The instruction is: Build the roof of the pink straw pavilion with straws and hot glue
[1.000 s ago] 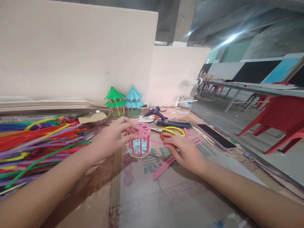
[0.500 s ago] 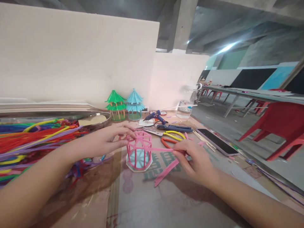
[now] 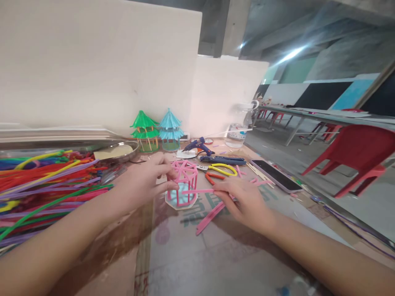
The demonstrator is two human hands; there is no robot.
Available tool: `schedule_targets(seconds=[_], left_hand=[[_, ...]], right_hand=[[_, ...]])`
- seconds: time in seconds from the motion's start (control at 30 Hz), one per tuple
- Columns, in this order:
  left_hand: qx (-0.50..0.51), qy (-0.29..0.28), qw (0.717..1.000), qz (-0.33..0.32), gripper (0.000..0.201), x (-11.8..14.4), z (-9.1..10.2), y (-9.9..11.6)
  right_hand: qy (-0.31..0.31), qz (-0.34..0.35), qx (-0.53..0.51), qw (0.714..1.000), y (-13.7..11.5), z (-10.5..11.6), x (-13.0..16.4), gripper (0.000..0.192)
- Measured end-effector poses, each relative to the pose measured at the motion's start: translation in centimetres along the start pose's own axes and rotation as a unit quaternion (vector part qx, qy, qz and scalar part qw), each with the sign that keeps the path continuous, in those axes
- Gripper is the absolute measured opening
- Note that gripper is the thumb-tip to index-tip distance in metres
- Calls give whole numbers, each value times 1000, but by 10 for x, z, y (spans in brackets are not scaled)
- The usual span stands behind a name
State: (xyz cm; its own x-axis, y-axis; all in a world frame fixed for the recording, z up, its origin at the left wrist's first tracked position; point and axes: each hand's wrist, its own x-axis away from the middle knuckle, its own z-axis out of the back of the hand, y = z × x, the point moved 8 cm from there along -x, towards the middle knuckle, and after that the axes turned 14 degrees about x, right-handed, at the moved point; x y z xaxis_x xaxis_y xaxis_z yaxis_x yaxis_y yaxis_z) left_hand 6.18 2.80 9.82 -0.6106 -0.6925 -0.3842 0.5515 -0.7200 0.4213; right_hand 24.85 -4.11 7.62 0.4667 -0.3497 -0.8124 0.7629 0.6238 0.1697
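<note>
A small pink cage-like frame [image 3: 185, 177] built of pipe cleaners stands on a light blue base on the cardboard-covered table [image 3: 216, 255]. My left hand [image 3: 145, 180] grips the frame's left side with its fingertips. My right hand [image 3: 243, 197] pinches a pink pipe cleaner piece [image 3: 197, 191] whose free end points at the frame's right side. More pink pipe cleaner strips [image 3: 210, 214] lie flat under and in front of my right hand.
A heap of coloured pipe cleaners [image 3: 46, 181] fills the left. Green [image 3: 143, 130] and blue [image 3: 169, 129] finished pagoda models stand at the back wall. A glue gun [image 3: 196, 146], yellow-handled scissors [image 3: 220, 167], orange-handled cutters [image 3: 214, 176], a phone [image 3: 274, 176], a metal dish [image 3: 120, 152], a water bottle [image 3: 237, 131]; red chairs [image 3: 352, 156] to the right.
My right hand has brought the pink piece's end closer to the frame's right side. My left hand has kept its hold on the frame. The camera has shifted slightly.
</note>
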Motion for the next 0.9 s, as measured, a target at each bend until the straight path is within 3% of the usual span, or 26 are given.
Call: schedule_targets(seconds=[0.17, 0.5, 0.9], left_hand=[[15, 4, 999, -41, 33, 0, 1, 7], [1, 5, 1000, -22, 34, 0, 0, 15], [29, -1, 998, -55, 33, -1, -8, 24]], right_hand=[[-25, -27, -20, 999, 9, -8, 1, 21], [-22, -39, -10, 999, 7, -8, 0, 19], [-23, -49, -14, 998, 11, -9, -2, 18]])
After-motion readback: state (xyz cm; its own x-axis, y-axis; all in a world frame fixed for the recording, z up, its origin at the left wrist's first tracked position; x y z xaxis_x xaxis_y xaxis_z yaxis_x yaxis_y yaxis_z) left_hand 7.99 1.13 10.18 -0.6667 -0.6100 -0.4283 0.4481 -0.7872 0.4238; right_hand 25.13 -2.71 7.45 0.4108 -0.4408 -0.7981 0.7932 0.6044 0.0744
